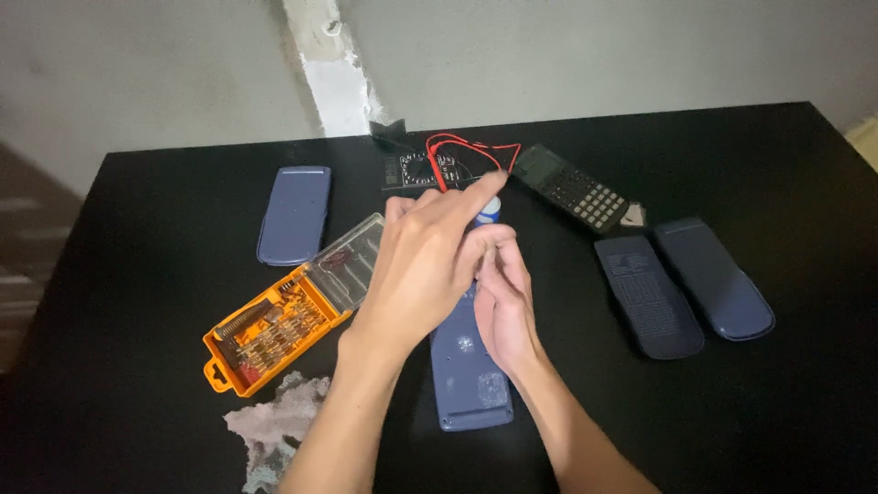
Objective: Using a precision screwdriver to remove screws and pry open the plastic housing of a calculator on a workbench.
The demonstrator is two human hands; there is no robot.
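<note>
My left hand and my right hand meet over a blue-grey calculator lying lengthwise on the black table. Between the fingertips of both hands is a small white and blue cylindrical thing, mostly hidden, held just above the calculator's far end. Which hand bears it I cannot tell for sure; both sets of fingers close around it.
An orange screwdriver-bit case with its clear lid open lies left of my hands, a grey rag below it. A blue cover lies far left. A multimeter with red leads, a dark calculator and two blue covers lie beyond and right.
</note>
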